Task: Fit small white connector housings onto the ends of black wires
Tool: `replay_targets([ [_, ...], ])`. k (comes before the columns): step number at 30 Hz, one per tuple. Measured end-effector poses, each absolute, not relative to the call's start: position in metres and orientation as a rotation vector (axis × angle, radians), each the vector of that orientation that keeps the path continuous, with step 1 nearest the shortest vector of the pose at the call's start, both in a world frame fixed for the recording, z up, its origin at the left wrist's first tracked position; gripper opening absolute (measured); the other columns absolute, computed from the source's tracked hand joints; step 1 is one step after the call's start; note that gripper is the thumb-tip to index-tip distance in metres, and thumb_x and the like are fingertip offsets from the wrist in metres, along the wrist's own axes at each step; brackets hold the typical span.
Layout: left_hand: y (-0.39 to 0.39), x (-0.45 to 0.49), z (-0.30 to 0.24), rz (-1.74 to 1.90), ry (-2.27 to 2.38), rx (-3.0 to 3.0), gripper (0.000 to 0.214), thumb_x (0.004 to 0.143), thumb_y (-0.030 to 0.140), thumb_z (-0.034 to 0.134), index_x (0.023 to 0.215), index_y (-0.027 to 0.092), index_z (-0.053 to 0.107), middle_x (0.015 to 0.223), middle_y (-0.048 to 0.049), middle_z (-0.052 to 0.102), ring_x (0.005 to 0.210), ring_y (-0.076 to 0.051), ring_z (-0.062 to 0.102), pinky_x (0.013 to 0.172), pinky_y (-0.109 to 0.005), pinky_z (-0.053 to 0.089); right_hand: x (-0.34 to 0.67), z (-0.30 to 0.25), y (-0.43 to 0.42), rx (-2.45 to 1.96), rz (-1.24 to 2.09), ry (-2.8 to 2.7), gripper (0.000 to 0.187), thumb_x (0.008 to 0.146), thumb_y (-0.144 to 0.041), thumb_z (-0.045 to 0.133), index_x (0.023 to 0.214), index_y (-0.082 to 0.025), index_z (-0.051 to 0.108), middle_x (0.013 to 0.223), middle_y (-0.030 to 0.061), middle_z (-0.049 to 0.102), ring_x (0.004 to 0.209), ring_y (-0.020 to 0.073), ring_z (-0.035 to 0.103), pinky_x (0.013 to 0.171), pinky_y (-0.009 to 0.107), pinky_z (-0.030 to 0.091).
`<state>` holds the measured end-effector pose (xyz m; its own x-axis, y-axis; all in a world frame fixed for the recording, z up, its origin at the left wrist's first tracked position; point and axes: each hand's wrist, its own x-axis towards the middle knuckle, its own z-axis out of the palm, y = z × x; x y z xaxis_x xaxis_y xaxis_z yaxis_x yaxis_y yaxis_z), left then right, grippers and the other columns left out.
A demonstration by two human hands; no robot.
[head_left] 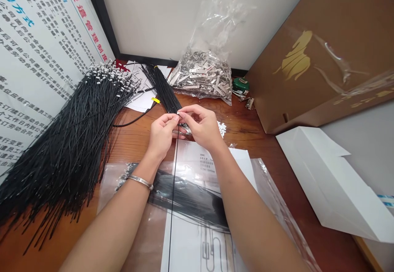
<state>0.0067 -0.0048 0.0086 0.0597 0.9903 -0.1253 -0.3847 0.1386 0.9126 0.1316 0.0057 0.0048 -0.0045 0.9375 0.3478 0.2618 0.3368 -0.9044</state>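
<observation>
Both hands meet over the middle of the table at the upper end of one thin black wire (174,173), which trails down toward the bottom edge of the view. My left hand (161,134) pinches the wire just below its end. The thumb and index finger of my right hand (201,126) are closed on the end itself, where a tiny white piece (178,113) shows; fingertips hide most of it. Right behind the hands lies a tied bundle of black wires (164,87). Beside my right hand sits a small pile of white connectors (222,129).
At left is a big heap of black wires (76,140) with white ends. A clear bag of metal clips (203,75) stands at the back, near a green tape measure (241,84). Under my arms lies a plastic bag (132,218) with wires over printed sheets. A brown box (323,58) stands right.
</observation>
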Motion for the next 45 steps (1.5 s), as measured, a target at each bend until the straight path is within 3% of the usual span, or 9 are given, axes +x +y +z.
replay_targets([
  [9,-0.0054,0.007,0.0102,1.267,0.954,0.819,0.016,0.07,0.025,0.069,0.076,0.012,0.062,0.068,-0.0018,0.065,0.051,-0.011,0.061,0.046,-0.023,0.052,0.1323,0.0048,0.0071,-1.132,0.727,-1.584,0.012,0.084,-0.025,0.059,0.083,-0.019,0.07,0.083,0.0028,0.069,0.067,0.0134,0.061,0.063,0.028,0.047],
  [28,-0.0069,0.0058,0.01,1.153,0.955,0.884,0.022,0.072,0.033,0.071,0.078,0.014,0.062,0.084,-0.0077,0.074,0.053,-0.01,0.062,0.049,-0.021,0.051,0.1307,0.0065,0.0091,-1.193,0.722,-1.241,0.018,0.08,-0.035,0.065,0.086,-0.018,0.068,0.083,0.0035,0.07,0.063,0.0115,0.058,0.058,0.026,0.046],
  [31,-0.0067,0.0064,0.0097,1.166,0.958,0.877,0.022,0.073,0.032,0.071,0.077,0.014,0.061,0.079,-0.0065,0.074,0.051,-0.009,0.061,0.048,-0.021,0.051,0.1304,0.0091,0.0082,-1.206,0.835,-1.215,0.026,0.075,-0.041,0.069,0.086,-0.017,0.07,0.077,0.0025,0.069,0.058,0.0104,0.053,0.053,0.025,0.042],
  [36,-0.0057,0.0072,0.0085,1.17,0.98,0.879,0.025,0.072,0.034,0.073,0.08,0.014,0.063,0.069,-0.0037,0.072,0.048,-0.009,0.059,0.049,-0.022,0.05,0.1314,0.0117,0.0075,-1.184,1.054,-1.27,0.026,0.07,-0.041,0.072,0.07,-0.015,0.07,0.055,-0.0021,0.058,0.05,0.0081,0.044,0.049,0.024,0.035],
  [45,-0.0092,0.007,0.0113,1.067,0.959,0.927,0.023,0.073,0.033,0.074,0.077,0.012,0.065,0.072,-0.0073,0.074,0.05,-0.011,0.061,0.051,-0.023,0.048,0.1338,0.0135,0.0118,-1.157,1.139,-0.865,0.032,0.065,-0.046,0.077,0.076,-0.016,0.069,0.056,-0.0061,0.047,0.045,0.0039,0.029,0.041,0.022,0.027],
])
